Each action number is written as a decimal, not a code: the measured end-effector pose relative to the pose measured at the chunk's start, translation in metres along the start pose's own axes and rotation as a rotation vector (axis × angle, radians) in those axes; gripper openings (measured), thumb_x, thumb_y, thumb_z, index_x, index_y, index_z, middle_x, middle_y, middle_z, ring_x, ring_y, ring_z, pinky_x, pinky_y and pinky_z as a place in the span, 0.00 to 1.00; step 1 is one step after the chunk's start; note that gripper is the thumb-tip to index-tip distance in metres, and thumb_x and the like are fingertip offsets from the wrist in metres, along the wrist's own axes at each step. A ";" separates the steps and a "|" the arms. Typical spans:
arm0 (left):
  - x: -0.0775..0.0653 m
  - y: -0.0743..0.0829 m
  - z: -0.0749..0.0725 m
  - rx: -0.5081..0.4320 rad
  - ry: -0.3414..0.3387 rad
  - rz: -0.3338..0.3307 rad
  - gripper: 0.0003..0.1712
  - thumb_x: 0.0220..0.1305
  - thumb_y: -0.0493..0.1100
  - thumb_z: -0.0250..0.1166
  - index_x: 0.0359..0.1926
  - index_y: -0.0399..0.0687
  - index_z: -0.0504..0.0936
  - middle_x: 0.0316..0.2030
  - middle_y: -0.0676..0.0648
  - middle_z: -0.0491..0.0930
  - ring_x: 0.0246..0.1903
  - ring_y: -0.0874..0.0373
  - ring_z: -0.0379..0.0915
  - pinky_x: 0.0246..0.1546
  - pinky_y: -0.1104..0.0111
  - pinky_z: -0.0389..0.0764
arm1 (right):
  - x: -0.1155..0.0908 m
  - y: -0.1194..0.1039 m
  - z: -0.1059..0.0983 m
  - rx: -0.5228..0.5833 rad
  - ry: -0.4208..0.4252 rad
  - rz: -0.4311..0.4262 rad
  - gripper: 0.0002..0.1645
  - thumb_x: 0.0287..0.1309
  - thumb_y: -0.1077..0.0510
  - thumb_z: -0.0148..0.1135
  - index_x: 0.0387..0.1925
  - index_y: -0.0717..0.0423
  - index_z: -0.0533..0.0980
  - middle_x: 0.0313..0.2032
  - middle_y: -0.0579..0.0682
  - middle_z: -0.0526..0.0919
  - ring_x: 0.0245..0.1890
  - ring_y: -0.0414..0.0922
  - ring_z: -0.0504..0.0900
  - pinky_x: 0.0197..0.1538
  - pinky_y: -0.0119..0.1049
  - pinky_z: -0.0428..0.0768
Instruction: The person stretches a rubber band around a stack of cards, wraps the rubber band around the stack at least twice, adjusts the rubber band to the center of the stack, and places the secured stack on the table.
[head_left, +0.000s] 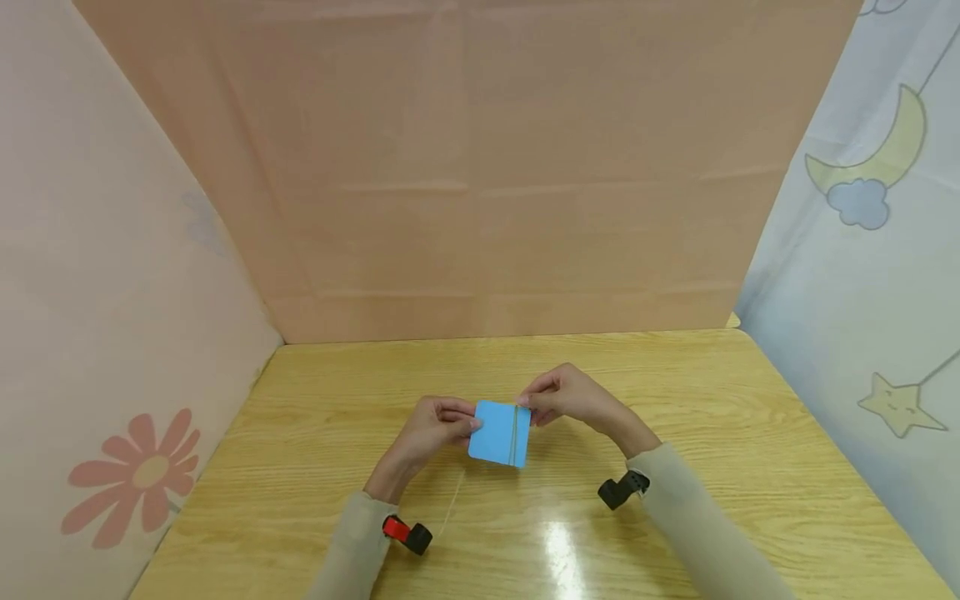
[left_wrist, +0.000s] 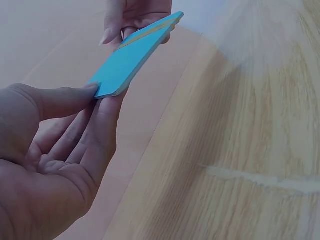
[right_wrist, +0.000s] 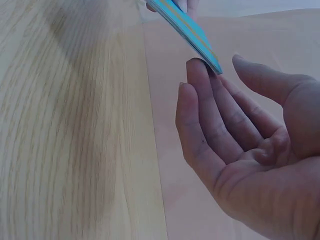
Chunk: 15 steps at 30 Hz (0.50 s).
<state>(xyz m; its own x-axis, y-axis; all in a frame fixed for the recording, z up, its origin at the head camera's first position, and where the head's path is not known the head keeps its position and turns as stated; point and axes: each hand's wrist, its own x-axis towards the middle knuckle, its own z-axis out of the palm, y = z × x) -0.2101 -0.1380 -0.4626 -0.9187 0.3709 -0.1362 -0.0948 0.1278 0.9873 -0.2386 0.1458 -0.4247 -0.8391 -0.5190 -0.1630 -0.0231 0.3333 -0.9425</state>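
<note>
A small thin blue notebook (head_left: 493, 432) with rounded left corners is held up above the table. Two strands of a tan rubber band (head_left: 514, 437) run across it near its right edge. My left hand (head_left: 435, 429) pinches the notebook's left side, thumb on top and fingers beneath, as the left wrist view shows. At the far right corner is my right hand (head_left: 566, 398). In the right wrist view its fingers (right_wrist: 200, 85) touch the notebook from below, while the thumb stands a little apart from the corner.
The wood-grain table (head_left: 337, 383) lies beneath both hands. A pinkish sheet (head_left: 480, 167) rises at its back edge. Pale printed panels stand on the left (head_left: 112, 250) and right (head_left: 862, 317). Each wrist wears a strap with a small black camera.
</note>
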 end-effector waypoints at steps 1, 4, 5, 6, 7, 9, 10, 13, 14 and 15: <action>0.000 0.000 -0.001 -0.005 0.004 -0.001 0.16 0.69 0.37 0.72 0.53 0.31 0.85 0.37 0.48 0.91 0.35 0.60 0.87 0.44 0.58 0.92 | -0.001 0.000 0.000 0.002 -0.006 0.000 0.17 0.71 0.53 0.68 0.48 0.63 0.87 0.39 0.57 0.92 0.41 0.62 0.91 0.52 0.60 0.89; -0.001 0.000 -0.002 -0.018 0.006 0.000 0.16 0.69 0.37 0.71 0.53 0.31 0.85 0.36 0.50 0.90 0.34 0.60 0.86 0.44 0.59 0.92 | -0.002 0.001 0.000 0.013 -0.022 0.000 0.15 0.71 0.54 0.68 0.46 0.63 0.88 0.38 0.57 0.93 0.42 0.65 0.91 0.51 0.62 0.89; -0.001 0.000 -0.002 -0.019 0.005 0.001 0.16 0.69 0.37 0.71 0.53 0.31 0.85 0.36 0.50 0.90 0.35 0.60 0.87 0.44 0.59 0.92 | -0.002 0.001 0.001 0.018 -0.024 0.001 0.15 0.71 0.54 0.68 0.46 0.63 0.88 0.37 0.57 0.93 0.41 0.65 0.91 0.51 0.62 0.89; -0.001 0.000 -0.002 -0.020 0.004 0.002 0.16 0.70 0.37 0.71 0.53 0.31 0.85 0.36 0.51 0.90 0.35 0.60 0.87 0.44 0.58 0.92 | -0.002 0.001 0.002 0.019 -0.023 0.001 0.14 0.71 0.54 0.68 0.46 0.63 0.88 0.37 0.57 0.92 0.40 0.65 0.91 0.50 0.62 0.89; -0.001 0.000 -0.002 -0.018 0.001 0.004 0.16 0.70 0.37 0.71 0.53 0.30 0.85 0.36 0.51 0.90 0.35 0.60 0.86 0.44 0.58 0.92 | -0.002 0.001 0.003 0.019 -0.020 0.003 0.14 0.71 0.55 0.68 0.45 0.63 0.88 0.36 0.57 0.92 0.39 0.64 0.91 0.50 0.62 0.89; -0.001 0.001 -0.001 -0.013 -0.005 0.007 0.16 0.69 0.37 0.71 0.53 0.30 0.85 0.36 0.51 0.90 0.35 0.60 0.86 0.45 0.57 0.92 | -0.002 0.001 0.005 0.014 -0.015 0.002 0.13 0.71 0.55 0.68 0.44 0.63 0.88 0.35 0.56 0.92 0.38 0.64 0.91 0.49 0.62 0.90; -0.001 0.001 -0.001 -0.010 -0.007 0.009 0.16 0.69 0.37 0.71 0.53 0.30 0.86 0.36 0.50 0.90 0.35 0.60 0.86 0.44 0.56 0.92 | -0.002 0.000 0.006 0.008 -0.015 0.001 0.13 0.71 0.56 0.68 0.44 0.63 0.88 0.35 0.55 0.92 0.38 0.64 0.91 0.49 0.62 0.90; -0.001 0.001 -0.003 0.002 -0.011 0.018 0.15 0.69 0.36 0.71 0.53 0.29 0.86 0.37 0.49 0.91 0.34 0.60 0.87 0.43 0.56 0.92 | -0.002 -0.001 0.008 -0.011 -0.024 -0.004 0.12 0.71 0.56 0.68 0.43 0.62 0.89 0.35 0.55 0.92 0.37 0.66 0.90 0.48 0.61 0.90; -0.002 0.001 -0.004 0.008 -0.014 0.024 0.15 0.69 0.35 0.71 0.53 0.28 0.86 0.37 0.47 0.91 0.34 0.60 0.87 0.42 0.56 0.93 | -0.002 -0.001 0.009 -0.016 -0.027 -0.006 0.12 0.71 0.56 0.67 0.43 0.62 0.89 0.35 0.55 0.92 0.37 0.66 0.90 0.47 0.61 0.90; -0.002 0.001 -0.004 0.010 -0.015 0.025 0.15 0.69 0.35 0.70 0.53 0.28 0.86 0.37 0.47 0.91 0.34 0.60 0.87 0.42 0.56 0.93 | -0.002 -0.001 0.009 -0.024 -0.030 -0.011 0.12 0.71 0.56 0.67 0.43 0.62 0.89 0.35 0.55 0.92 0.37 0.65 0.90 0.47 0.61 0.90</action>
<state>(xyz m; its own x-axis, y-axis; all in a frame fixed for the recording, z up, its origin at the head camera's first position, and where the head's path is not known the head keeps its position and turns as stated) -0.2104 -0.1426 -0.4611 -0.9150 0.3875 -0.1128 -0.0679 0.1276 0.9895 -0.2320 0.1387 -0.4258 -0.8220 -0.5459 -0.1621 -0.0452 0.3463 -0.9370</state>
